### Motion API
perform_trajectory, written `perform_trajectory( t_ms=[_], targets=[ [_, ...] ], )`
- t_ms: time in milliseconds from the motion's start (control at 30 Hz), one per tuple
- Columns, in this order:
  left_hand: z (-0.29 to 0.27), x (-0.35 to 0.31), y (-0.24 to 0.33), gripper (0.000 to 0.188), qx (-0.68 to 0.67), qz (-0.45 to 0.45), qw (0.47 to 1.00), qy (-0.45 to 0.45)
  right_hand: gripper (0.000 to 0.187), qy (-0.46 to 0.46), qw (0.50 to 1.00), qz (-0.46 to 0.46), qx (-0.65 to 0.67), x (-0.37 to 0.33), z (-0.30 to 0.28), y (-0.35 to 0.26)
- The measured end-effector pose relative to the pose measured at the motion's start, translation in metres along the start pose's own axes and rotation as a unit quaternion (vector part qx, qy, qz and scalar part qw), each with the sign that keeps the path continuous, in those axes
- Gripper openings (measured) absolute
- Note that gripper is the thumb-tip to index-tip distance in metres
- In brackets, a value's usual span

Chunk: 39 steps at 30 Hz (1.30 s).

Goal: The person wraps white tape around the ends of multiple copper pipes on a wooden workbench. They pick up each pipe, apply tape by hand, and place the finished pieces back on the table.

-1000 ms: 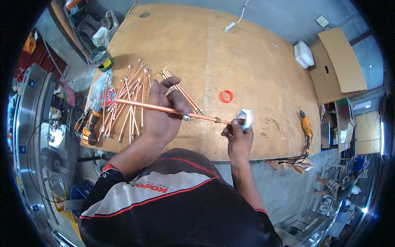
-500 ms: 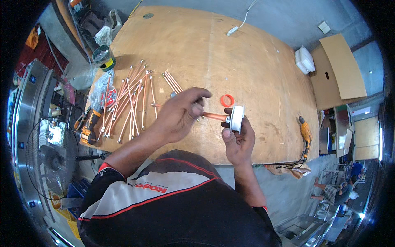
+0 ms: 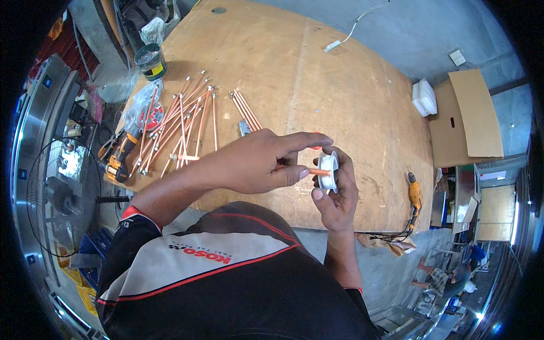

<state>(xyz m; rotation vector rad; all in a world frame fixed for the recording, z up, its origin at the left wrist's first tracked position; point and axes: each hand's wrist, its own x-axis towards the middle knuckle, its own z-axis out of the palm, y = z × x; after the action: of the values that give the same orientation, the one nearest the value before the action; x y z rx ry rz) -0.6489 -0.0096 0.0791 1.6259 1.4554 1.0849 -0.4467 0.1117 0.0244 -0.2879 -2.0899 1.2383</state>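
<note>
A copper tube (image 3: 321, 171) lies under my left hand (image 3: 252, 161), pinched by the thumb while the index finger stretches out over it. Its right end meets a white spool of thread seal tape (image 3: 327, 182), which the fingers of my right hand (image 3: 341, 199) grip from the right. Whether any tape is wound on the tube is too small to tell. Behind my left index finger a red plastic ring (image 3: 317, 148) shows only in part.
Many copper tubes with metal end fittings (image 3: 187, 122) lie at the left of the wooden table (image 3: 362, 113), beside a cordless drill (image 3: 120, 158) and a dark bucket (image 3: 152, 69). A yellow corded drill (image 3: 415, 195) lies at the right edge. A cardboard box (image 3: 476, 113) stands beyond.
My left hand has moved right along the tube, its fingers now close to the spool. The red ring, fully visible before, is mostly covered by it. The whole view has shifted slightly.
</note>
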Motion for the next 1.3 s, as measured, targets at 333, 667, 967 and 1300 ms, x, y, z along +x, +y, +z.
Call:
perform_trajectory(
  t_ms=[333,667,967,1300],
  targets=[
    [-0.013,0.0,-0.002,0.04,0.039,0.006,0.997,-0.073,0.033,-0.037,0.989,-0.084,-0.119,0.002,-0.005,-0.004],
    [-0.004,0.001,-0.026,0.028,-0.016,0.115,0.99,-0.076,0.029,-0.074,0.993,-0.052,-0.073,-0.001,-0.008,-0.005],
    [-0.011,-0.002,-0.032,0.027,-0.057,0.052,0.996,-0.034,0.032,-0.064,0.996,-0.048,-0.031,-0.003,-0.003,0.001],
    [-0.001,-0.003,-0.044,0.03,-0.091,0.004,0.995,0.043,0.03,-0.069,0.997,-0.041,-0.016,-0.01,-0.003,0.002]
  ],
)
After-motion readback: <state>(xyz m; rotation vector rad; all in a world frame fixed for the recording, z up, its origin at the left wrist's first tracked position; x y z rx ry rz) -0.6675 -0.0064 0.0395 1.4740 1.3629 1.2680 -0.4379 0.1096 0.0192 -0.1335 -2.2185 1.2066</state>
